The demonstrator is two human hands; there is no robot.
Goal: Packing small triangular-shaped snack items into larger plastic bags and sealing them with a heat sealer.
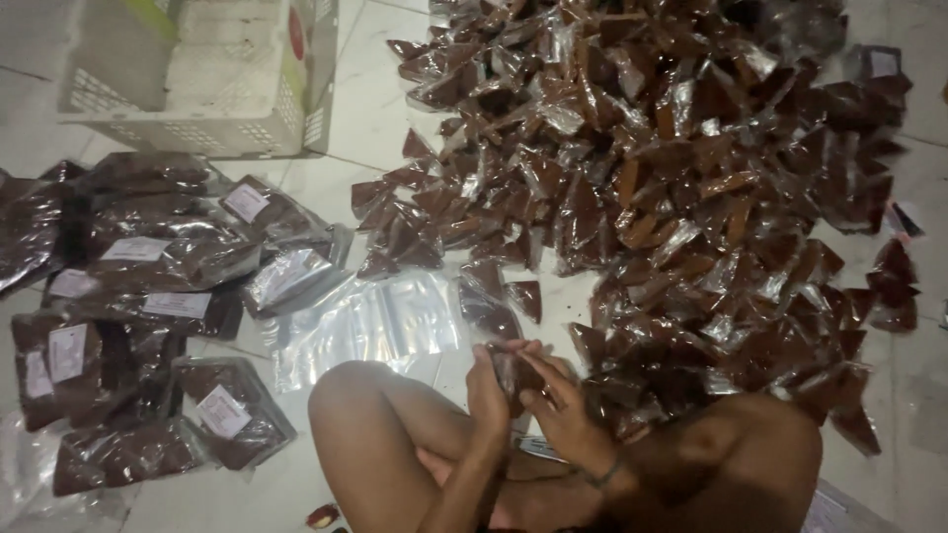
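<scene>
a person sits cross-legged on a pale tiled floor [380, 109], both hands raised together above the knees. the left hand [488, 393] and the right hand [561, 410] close around 1 small packet [513, 373] of dark brown stuff in clear wrap, fingers of each hand curled on its sides, so the packet sits between the 2 palms, just in front of the person's crossed legs. a thin band shows at the right wrist.

beyond the hands and off to their right spreads a big heap of small brown packets [671, 188], wedge-shaped and glossy, covering much of the floor. just ahead of the left hand lies a stack of empty clear bags [370, 321], flat on the tiles. further to the left of that hand lie larger filled bags [148, 296] of the same brown packets, each with a white label, overlapping one another. far ahead of the left hand, a white plastic crate [197, 69] stands on the floor. a small dark scrap [322, 515] lies near the person's left knee.
</scene>
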